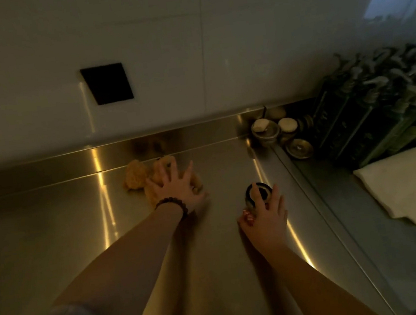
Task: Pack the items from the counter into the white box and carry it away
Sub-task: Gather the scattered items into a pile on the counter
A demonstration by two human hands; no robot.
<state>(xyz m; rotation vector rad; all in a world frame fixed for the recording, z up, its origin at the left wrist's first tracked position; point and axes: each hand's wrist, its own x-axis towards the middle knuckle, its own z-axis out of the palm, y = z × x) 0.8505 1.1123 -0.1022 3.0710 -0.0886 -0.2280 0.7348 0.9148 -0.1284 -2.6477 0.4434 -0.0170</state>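
A: status on the hands?
B: left hand (176,183) lies flat with fingers spread on the yellow plush toy (137,176), near the back edge of the table (55,224). right hand (264,219) has fingers curled over the small dark-lidded jar (257,193), toward the right edge of the table
A: how will they handle?
B: my guess: the toy is soft and light and will squash under the palm, so grab a bunch of the body, not a limb. the jar looks like glass, rigid, probably slick and breakable, so wrap the sides below the lid rather than lifting by the lid
A: white box?
B: can't confirm one. there's a white object (404,183) at the right edge, too dim to tell what it is
A: anything else left?
B: more small jars (276,131) in the back right corner, beside a dark crate of greenery (376,103), well apart from both hands
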